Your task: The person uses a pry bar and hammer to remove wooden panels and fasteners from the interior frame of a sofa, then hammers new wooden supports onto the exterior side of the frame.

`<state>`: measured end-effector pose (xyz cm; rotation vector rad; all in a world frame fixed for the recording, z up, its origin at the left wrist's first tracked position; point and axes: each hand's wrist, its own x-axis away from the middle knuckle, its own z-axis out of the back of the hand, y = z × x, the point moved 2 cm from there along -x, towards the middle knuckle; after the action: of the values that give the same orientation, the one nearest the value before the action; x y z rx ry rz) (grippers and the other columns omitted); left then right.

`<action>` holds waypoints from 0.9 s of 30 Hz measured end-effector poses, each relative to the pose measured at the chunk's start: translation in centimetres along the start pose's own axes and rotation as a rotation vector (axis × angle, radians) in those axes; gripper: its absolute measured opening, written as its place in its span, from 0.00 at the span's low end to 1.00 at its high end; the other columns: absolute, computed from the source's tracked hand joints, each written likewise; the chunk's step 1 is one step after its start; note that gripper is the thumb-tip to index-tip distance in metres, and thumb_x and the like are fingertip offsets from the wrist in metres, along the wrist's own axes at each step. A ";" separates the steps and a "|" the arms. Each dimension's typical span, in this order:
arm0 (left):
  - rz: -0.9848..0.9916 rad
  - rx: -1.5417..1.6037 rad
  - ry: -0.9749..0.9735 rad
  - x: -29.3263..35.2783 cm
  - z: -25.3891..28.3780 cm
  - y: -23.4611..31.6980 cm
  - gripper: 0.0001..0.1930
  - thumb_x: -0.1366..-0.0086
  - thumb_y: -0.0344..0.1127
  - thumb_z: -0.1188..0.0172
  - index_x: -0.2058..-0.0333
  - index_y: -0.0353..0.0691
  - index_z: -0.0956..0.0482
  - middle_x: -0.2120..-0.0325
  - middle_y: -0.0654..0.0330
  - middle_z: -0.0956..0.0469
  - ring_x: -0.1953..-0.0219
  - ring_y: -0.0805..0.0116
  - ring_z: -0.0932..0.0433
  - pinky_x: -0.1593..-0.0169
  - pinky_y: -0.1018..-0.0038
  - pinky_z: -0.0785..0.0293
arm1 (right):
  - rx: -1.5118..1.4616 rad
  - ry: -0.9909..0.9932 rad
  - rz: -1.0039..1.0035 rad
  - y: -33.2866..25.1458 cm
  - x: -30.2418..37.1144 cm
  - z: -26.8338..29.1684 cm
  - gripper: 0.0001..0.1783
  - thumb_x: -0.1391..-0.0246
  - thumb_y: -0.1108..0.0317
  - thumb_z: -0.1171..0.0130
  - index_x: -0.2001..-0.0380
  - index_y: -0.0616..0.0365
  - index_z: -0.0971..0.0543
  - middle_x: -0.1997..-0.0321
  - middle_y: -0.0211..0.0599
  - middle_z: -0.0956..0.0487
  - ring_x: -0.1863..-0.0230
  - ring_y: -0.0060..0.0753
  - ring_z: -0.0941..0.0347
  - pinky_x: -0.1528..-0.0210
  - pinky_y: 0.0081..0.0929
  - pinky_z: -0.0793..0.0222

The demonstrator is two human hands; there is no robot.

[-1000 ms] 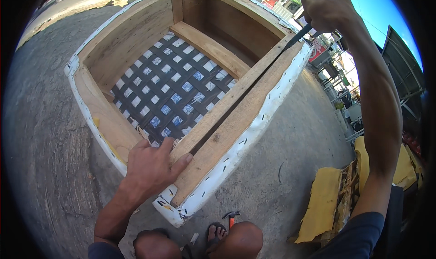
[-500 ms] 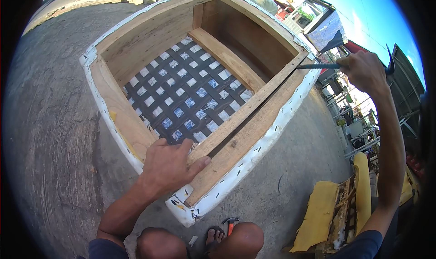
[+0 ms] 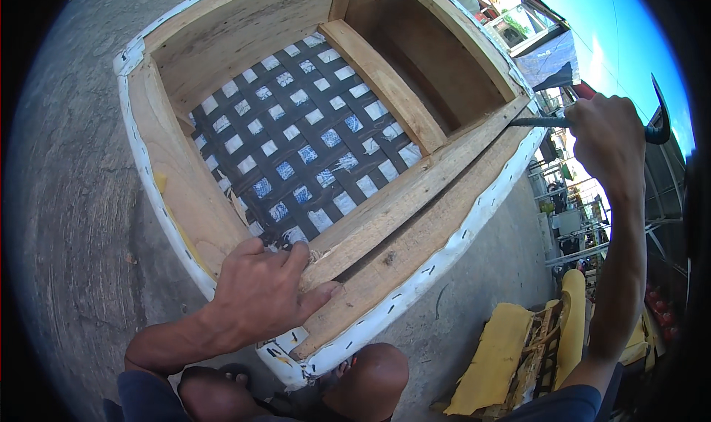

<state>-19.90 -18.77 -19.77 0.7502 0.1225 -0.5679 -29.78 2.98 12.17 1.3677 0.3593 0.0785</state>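
A wooden furniture frame [image 3: 200,192] with a white stapled fabric edge [image 3: 444,237] lies before me. Dark woven webbing [image 3: 289,137] spans its inside. My left hand [image 3: 259,289] grips the near end of a wooden rail [image 3: 400,207], thumb on top and fingers over the inner side. A narrow dark gap runs between this rail and the outer board [image 3: 415,263]. At the far right end, my right hand [image 3: 609,141] is closed round a crowbar [image 3: 544,121]. The bar's straight tip sits at the gap, and its hooked end sticks out beyond my fist.
Torn yellow foam [image 3: 492,355] and a broken slatted piece lie on the ground at the lower right. My knees [image 3: 370,381] are close under the frame's near corner. Metal racks [image 3: 570,222] stand along the right, with rough concrete [image 3: 81,222] at the left.
My view has shifted, and the frame now looks nearer. The crowbar's hooked end has tilted lower, its tip still at the gap. My left hand keeps its hold on the rail.
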 end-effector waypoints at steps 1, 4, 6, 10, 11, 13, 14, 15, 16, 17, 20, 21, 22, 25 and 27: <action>0.016 -0.030 0.000 0.0 0.3 0.0 0.25 0.36 0.56 0.35 0.64 0.34 0.22 0.84 0.52 0.21 0.83 0.58 0.23 0.62 0.67 0.31 | -0.025 -0.018 -0.007 0.3 -0.8 0.4 0.08 0.52 0.77 0.35 0.74 0.51 0.11 0.71 0.46 0.15 0.66 0.45 0.16 0.55 0.38 0.19; 0.027 -0.011 0.024 -0.2 0.1 0.5 0.24 0.36 0.55 0.36 0.66 0.34 0.22 0.84 0.52 0.21 0.83 0.57 0.24 0.61 0.65 0.29 | -0.027 0.173 -0.014 0.5 -6.1 0.1 0.06 0.60 0.81 0.36 0.76 0.59 0.14 0.71 0.49 0.17 0.66 0.49 0.17 0.60 0.40 0.19; 0.006 -0.065 -0.001 -0.6 -0.5 0.5 0.25 0.36 0.56 0.35 0.67 0.35 0.22 0.84 0.51 0.20 0.83 0.56 0.24 0.61 0.65 0.29 | -0.201 0.168 -0.139 0.7 -6.7 -1.8 0.06 0.61 0.81 0.38 0.78 0.61 0.15 0.70 0.51 0.16 0.67 0.49 0.16 0.59 0.39 0.18; 0.033 -0.090 0.007 -0.4 -0.7 0.4 0.26 0.37 0.58 0.35 0.69 0.36 0.21 0.85 0.52 0.21 0.83 0.54 0.25 0.60 0.64 0.28 | -0.274 -0.065 -0.060 4.6 1.1 -4.3 0.16 0.51 0.71 0.33 0.58 0.43 0.10 0.70 0.40 0.13 0.70 0.41 0.17 0.64 0.37 0.23; 0.045 -0.091 0.022 -0.4 -0.4 0.3 0.26 0.38 0.59 0.34 0.69 0.36 0.21 0.85 0.52 0.22 0.83 0.54 0.25 0.60 0.64 0.28 | -0.342 0.053 -0.039 5.1 3.2 -6.8 0.12 0.45 0.68 0.36 0.59 0.41 0.10 0.72 0.40 0.14 0.71 0.40 0.18 0.65 0.42 0.24; 0.037 -0.089 0.053 -0.3 0.3 0.2 0.28 0.38 0.61 0.35 0.68 0.35 0.20 0.85 0.52 0.21 0.83 0.54 0.24 0.60 0.64 0.27 | -0.277 0.088 -0.141 4.6 7.6 -9.0 0.14 0.37 0.57 0.38 0.49 0.32 0.14 0.72 0.37 0.17 0.72 0.41 0.19 0.67 0.42 0.25; 0.034 -0.087 0.076 0.0 0.7 0.0 0.29 0.39 0.62 0.35 0.68 0.34 0.19 0.85 0.52 0.21 0.83 0.54 0.24 0.60 0.64 0.27 | -0.300 0.041 -0.239 4.1 9.4 -10.9 0.17 0.36 0.52 0.39 0.44 0.27 0.17 0.72 0.36 0.20 0.72 0.40 0.19 0.70 0.41 0.26; 0.018 -0.064 0.053 0.4 0.7 -0.1 0.30 0.39 0.63 0.35 0.66 0.34 0.19 0.84 0.51 0.20 0.82 0.54 0.24 0.60 0.64 0.27 | -0.362 0.083 -0.284 3.8 11.6 -13.9 0.18 0.36 0.53 0.40 0.43 0.25 0.18 0.72 0.34 0.21 0.74 0.39 0.20 0.72 0.41 0.27; 0.011 -0.046 0.043 0.4 0.4 0.0 0.31 0.39 0.64 0.35 0.65 0.34 0.19 0.83 0.50 0.20 0.82 0.54 0.23 0.59 0.63 0.27 | -0.410 0.125 -0.344 2.1 14.0 -16.8 0.18 0.36 0.55 0.39 0.44 0.23 0.18 0.72 0.33 0.22 0.74 0.38 0.21 0.72 0.41 0.27; 0.003 -0.046 0.050 -0.4 0.0 0.1 0.33 0.39 0.65 0.36 0.63 0.33 0.18 0.82 0.50 0.19 0.82 0.53 0.23 0.59 0.63 0.27 | -0.324 0.281 -0.325 1.4 15.1 -18.0 0.19 0.36 0.57 0.39 0.43 0.22 0.19 0.73 0.33 0.23 0.75 0.37 0.21 0.71 0.41 0.27; 0.039 -0.043 0.018 -0.2 -0.8 -0.2 0.34 0.39 0.68 0.38 0.63 0.33 0.17 0.82 0.51 0.18 0.82 0.53 0.22 0.57 0.62 0.25 | -0.324 0.073 -0.261 4.6 12.3 -15.3 0.19 0.38 0.57 0.37 0.44 0.24 0.19 0.73 0.34 0.22 0.74 0.38 0.21 0.70 0.41 0.27; 0.037 -0.026 0.056 -0.2 -0.7 -0.4 0.34 0.39 0.68 0.38 0.64 0.34 0.16 0.81 0.51 0.18 0.82 0.53 0.23 0.56 0.62 0.25 | -0.365 0.064 -0.220 5.3 10.9 -13.4 0.17 0.40 0.54 0.36 0.47 0.26 0.16 0.74 0.35 0.21 0.73 0.41 0.20 0.69 0.42 0.27; 0.050 -0.028 0.039 -0.1 -0.4 -0.4 0.33 0.38 0.67 0.39 0.66 0.34 0.16 0.80 0.52 0.17 0.81 0.54 0.22 0.57 0.62 0.26 | -0.366 0.062 -0.181 6.0 9.5 -11.5 0.15 0.40 0.53 0.35 0.49 0.28 0.14 0.74 0.36 0.19 0.73 0.41 0.20 0.69 0.42 0.27; 0.020 -0.060 -0.020 -0.1 -0.3 -0.5 0.32 0.37 0.66 0.39 0.68 0.34 0.17 0.80 0.53 0.17 0.80 0.56 0.21 0.58 0.62 0.26 | -0.285 0.013 -0.005 7.4 4.5 -6.0 0.12 0.42 0.53 0.34 0.57 0.36 0.10 0.74 0.37 0.15 0.73 0.40 0.19 0.67 0.42 0.26; 0.016 -0.059 0.007 0.0 0.0 -0.5 0.32 0.36 0.65 0.39 0.69 0.34 0.17 0.80 0.53 0.17 0.80 0.57 0.21 0.59 0.63 0.26 | -0.245 0.043 0.149 6.6 0.8 -3.3 0.09 0.48 0.60 0.33 0.64 0.43 0.10 0.77 0.38 0.17 0.75 0.41 0.20 0.66 0.40 0.26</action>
<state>-20.16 -19.08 -20.11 0.6955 0.1388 -0.5444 -28.99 7.66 17.86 1.1497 0.2739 0.2671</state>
